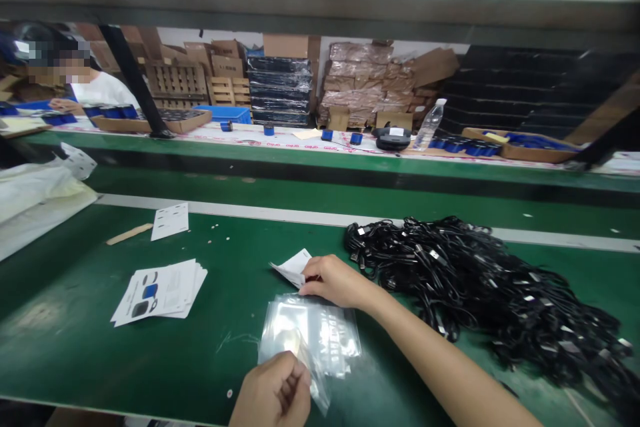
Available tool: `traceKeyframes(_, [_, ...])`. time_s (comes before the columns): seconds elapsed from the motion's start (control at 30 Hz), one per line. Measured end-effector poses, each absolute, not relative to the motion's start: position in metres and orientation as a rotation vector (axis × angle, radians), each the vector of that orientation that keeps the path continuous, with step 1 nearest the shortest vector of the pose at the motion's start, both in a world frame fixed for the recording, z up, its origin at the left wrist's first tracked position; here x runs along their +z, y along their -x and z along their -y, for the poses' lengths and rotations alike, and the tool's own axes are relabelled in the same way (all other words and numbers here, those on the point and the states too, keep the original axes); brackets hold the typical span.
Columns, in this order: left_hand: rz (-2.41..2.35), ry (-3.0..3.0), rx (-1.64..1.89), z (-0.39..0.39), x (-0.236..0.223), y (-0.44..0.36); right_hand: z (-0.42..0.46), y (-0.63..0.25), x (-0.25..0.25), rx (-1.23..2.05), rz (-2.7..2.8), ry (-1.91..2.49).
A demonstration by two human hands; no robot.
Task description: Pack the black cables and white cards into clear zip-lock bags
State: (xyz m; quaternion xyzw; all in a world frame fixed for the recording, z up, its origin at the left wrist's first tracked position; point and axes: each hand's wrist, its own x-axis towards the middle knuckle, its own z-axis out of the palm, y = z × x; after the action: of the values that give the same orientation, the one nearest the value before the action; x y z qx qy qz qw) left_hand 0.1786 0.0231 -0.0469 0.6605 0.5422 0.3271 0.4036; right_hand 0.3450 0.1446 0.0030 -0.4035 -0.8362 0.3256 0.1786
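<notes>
Left hand (273, 390) pinching clear bag (317, 381), lower centre; right hand (339, 280) gripping folded leaflet (294, 269), unbagged; cards (173, 285) lying frame left, cables (480, 280) frame right.

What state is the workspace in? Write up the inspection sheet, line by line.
Surface: green tabletop, pale stripe across it
Work items: clear bags overlapping; printed sheets in an uneven stack
Clutter: flat stick, small pale scraps
Hands: left hand pinches a clear bag; right hand grips folded paper
Cables: black cables, heaped and tangled at right
Surroundings: bottle, cartons, person in white
</notes>
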Motion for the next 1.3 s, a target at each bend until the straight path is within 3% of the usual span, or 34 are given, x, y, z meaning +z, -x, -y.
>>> traceKeyframes(0.23, [-1.365,-1.505,0.846,-0.022,-0.044,-0.179,-0.154,-0.331,-0.019,1.138,2.092,1.173])
traceKeyframes(0.4, [-1.373,-1.185,0.865,-0.026,-0.040,-0.177,-0.115,-0.342,0.013,1.011,1.830,1.339])
traceKeyframes(0.53, [-1.357,-0.871,0.970,-0.035,-0.030,-0.170,-0.055,-0.353,0.031,0.963,2.025,1.170])
traceKeyframes(0.73, [-1.354,-0.505,1.040,-0.039,-0.013,-0.164,-0.017,-0.339,-0.007,0.966,2.092,1.383])
traceKeyframes(0.87, [-1.582,-0.741,1.066,-0.036,-0.015,-0.160,-0.014,-0.321,-0.021,0.883,1.938,1.535])
traceKeyframes(1.1, [-2.040,-1.355,1.077,-0.037,-0.023,-0.149,-0.004,-0.298,-0.040,0.775,1.544,1.323])
traceKeyframes(1.17, [-2.073,-1.378,1.072,-0.040,-0.024,-0.147,0.000,-0.289,-0.049,0.875,1.318,1.322])
traceKeyframes(1.3, [-2.108,-1.412,1.102,-0.044,-0.024,-0.146,0.006,-0.275,-0.066,1.386,0.867,1.163])
